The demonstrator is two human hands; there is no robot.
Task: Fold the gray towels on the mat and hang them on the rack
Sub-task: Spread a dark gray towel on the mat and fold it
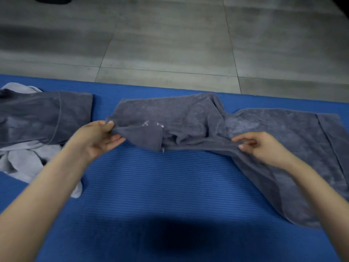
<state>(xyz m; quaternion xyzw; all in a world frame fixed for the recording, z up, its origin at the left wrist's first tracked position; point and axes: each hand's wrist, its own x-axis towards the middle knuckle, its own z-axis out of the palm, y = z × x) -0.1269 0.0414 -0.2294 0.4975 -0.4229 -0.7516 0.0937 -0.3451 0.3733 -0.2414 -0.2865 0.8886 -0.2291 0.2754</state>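
1. Left hand (98, 138) pinches the left end of the dark gray towel (188, 118), thumb on top, fingers beneath, holding that end just clear of the blue mat (170, 186)
2. Right hand (262, 146) pinches the near hem further along, fingers curled on the cloth; my read is that both hands share 1 edge so it can be pulled taut
3. Between the hands the towel bunches in wrinkles; past the right hand it lies flat on the mat, so this looks like spreading before the fold
4. Left of the left hand, a second dark gray towel (43, 114) rests over a light gray towel (20, 159), likely waiting their turn
5. Beyond both hands lies tiled floor (170, 44); no rack in view
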